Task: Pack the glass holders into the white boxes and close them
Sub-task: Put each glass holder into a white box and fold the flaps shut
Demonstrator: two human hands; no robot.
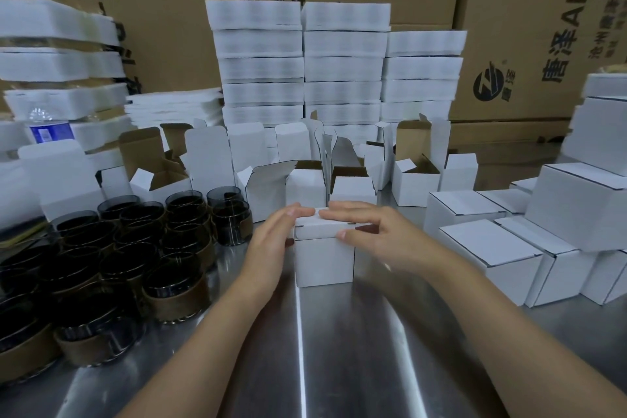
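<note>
A small white box stands upright on the steel table in front of me, its lid folded down almost flat. My left hand lies against the box's left side, with straight fingers pressing on the lid. My right hand arches over the lid from the right, fingers on top and thumb pinching the front edge. Whatever is inside the box is hidden. Several dark glass holders with brown bands stand packed together at the left.
Several open white boxes stand in a row behind the one I hold. Closed white boxes are stacked at the right. Piles of flat white packing, a water bottle and big brown cartons fill the back.
</note>
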